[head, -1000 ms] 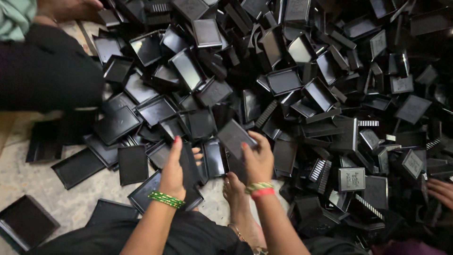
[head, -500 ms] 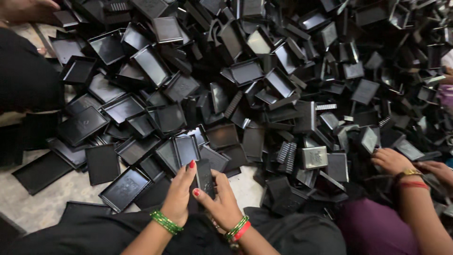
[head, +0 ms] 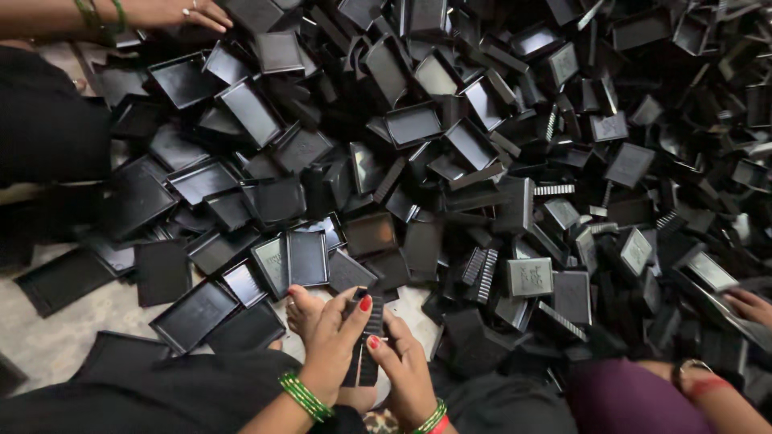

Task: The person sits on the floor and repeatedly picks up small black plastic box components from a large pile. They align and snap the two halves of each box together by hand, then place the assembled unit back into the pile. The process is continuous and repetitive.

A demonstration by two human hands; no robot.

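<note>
Down at the near edge, just left of centre, the person's left hand [head: 334, 341] and right hand [head: 406, 374] both have their fingers wrapped around one narrow black ribbed piece [head: 366, 345], held upright between them above a bare foot [head: 305, 309]. Looks like a two-handed fitting grip, so probably best to keep thumbs on the long edges and press evenly, so it doesn't twist. Counting: one piece in hand, two hands on it, and the pile of black trays [head: 450, 161] stretching far and right is way too many to count. Another person's hand [head: 173, 12] shows far left, another [head: 748, 305] at the right edge.
</note>
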